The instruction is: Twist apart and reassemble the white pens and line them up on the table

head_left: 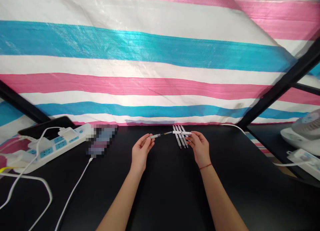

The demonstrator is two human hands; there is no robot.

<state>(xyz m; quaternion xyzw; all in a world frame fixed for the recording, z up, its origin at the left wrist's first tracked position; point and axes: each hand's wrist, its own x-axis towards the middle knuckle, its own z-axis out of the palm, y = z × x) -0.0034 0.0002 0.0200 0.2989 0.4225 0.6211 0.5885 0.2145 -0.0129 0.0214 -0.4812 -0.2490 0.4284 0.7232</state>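
Note:
My left hand (143, 149) pinches the grip section of a pen (155, 136), whose thin dark refill points right. Opposite it, my right hand (199, 146) holds a white pen barrel (178, 132) level between its fingertips. The refill's end is at the barrel's left opening; whether it is inside I cannot tell. Several white pens (179, 141) lie side by side on the black table (165, 184), just behind and below the barrel, near my right fingers.
At the left are a white power strip (56, 146) with plugs and cables, a blurred phone (102, 141) on a white cable, and a dark object (47, 127). On the right stand a fan (306, 129) and another power strip (305, 161). A striped sheet (150, 87) hangs behind.

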